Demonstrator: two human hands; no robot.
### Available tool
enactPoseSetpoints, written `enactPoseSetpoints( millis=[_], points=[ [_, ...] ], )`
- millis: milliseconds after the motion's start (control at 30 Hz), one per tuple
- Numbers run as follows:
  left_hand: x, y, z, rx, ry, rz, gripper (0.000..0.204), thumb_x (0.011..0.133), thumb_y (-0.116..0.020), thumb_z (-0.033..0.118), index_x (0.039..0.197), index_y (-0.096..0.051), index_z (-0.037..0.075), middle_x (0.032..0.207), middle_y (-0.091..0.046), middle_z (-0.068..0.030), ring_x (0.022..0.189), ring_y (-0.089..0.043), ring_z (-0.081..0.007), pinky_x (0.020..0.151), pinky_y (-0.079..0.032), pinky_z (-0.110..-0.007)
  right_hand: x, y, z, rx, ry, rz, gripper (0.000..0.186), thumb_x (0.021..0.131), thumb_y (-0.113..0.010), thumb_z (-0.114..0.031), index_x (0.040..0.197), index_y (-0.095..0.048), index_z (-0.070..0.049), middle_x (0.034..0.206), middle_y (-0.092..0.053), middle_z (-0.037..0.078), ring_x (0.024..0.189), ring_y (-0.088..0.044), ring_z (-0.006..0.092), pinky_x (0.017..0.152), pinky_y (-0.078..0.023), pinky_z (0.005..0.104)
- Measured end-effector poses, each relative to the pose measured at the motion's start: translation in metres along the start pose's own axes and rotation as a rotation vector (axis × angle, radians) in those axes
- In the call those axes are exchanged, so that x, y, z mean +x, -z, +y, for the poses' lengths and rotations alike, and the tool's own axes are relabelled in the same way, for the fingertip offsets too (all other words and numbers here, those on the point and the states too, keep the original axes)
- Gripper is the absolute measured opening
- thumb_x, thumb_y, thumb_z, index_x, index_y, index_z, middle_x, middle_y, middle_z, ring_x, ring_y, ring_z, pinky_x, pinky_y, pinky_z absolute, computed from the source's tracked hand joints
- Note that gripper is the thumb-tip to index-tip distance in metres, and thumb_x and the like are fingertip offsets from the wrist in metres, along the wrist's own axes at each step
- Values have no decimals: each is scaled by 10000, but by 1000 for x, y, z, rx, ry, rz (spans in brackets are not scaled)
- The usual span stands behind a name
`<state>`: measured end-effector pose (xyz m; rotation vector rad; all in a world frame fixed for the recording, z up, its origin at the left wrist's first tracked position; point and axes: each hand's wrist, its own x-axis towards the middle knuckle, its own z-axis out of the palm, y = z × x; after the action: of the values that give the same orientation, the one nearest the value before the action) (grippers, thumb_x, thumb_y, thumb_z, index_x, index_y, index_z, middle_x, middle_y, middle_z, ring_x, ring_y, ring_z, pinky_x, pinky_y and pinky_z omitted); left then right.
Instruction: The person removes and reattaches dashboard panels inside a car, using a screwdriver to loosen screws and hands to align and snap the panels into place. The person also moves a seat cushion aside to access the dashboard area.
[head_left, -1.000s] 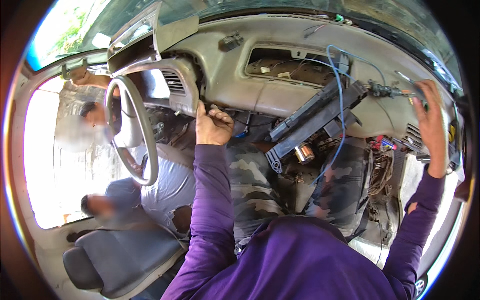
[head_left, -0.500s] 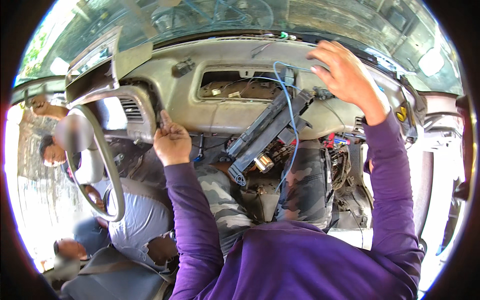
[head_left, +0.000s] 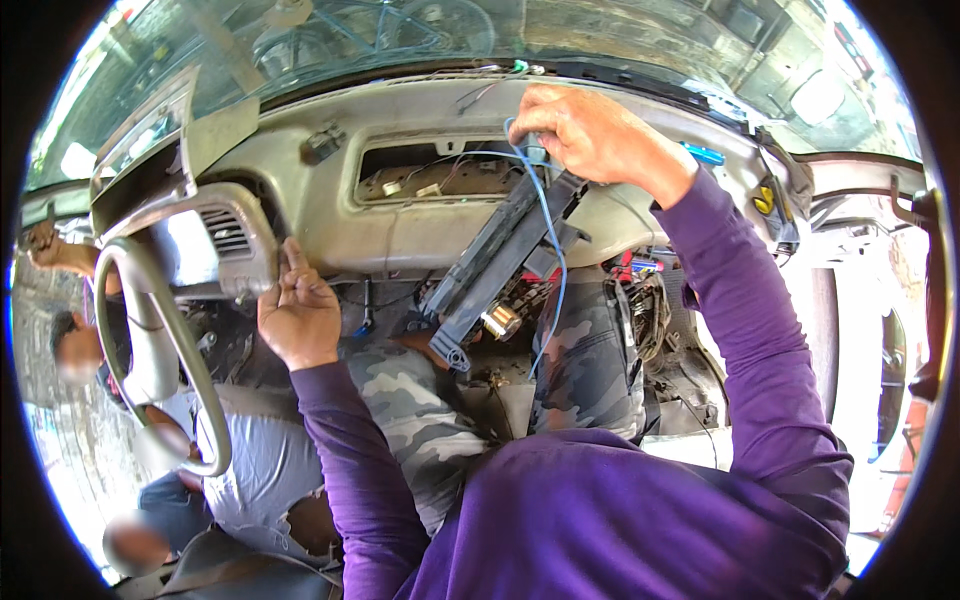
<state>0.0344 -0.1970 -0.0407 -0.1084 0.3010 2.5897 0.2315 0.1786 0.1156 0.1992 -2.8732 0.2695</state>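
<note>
Blue wire (head_left: 564, 268) just beside the right fingers (head_left: 540, 118)

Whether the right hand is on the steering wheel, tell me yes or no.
No: the right hand is over the dashboard, well to the right of the steering wheel.

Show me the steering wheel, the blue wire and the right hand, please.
Steering wheel (head_left: 187, 352), head view: right side of its rim.
Blue wire (head_left: 563, 268), head view: the stretch below the hand.
Right hand (head_left: 588, 135), head view: back of the hand.
</note>
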Motion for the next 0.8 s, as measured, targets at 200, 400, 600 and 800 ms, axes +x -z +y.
enactPoseSetpoints(
  millis=[200,400,600,800],
  points=[
    [-37,-1,4,203,82,161,353,918,-555,144,1235,-615,1,1272,-677,-133,775,-617,-183,741,-566,-310,-47,27,-99,427,136,-315,146,837,-667,-99,977,-688,-61,943,-639,129,933,-644,374,786,-526,462],
    [-86,-13,-10,490,110,131,274,917,-606,200,1134,-664,44,1030,-698,-50,795,-612,-165,753,-514,-308,-126,-34,-131,-222,14,-254,263,845,-642,-144,1103,-693,-136,864,-623,49,829,-654,252,750,-515,404],
    [-106,-29,-18,647,61,114,282,933,-632,221,1159,-653,52,998,-686,-57,807,-613,-173,759,-508,-315,-119,-63,-114,-319,118,-8,227,813,-640,-165,1023,-706,-110,813,-601,19,771,-631,198,705,-494,362],
    [-124,-21,-3,667,57,112,281,931,-636,199,1164,-645,44,1027,-680,-75,812,-621,-175,744,-521,-316,-71,24,-109,-205,76,248,145,757,-668,-91,900,-682,-83,991,-615,69,917,-621,246,799,-522,384]
  ],
)
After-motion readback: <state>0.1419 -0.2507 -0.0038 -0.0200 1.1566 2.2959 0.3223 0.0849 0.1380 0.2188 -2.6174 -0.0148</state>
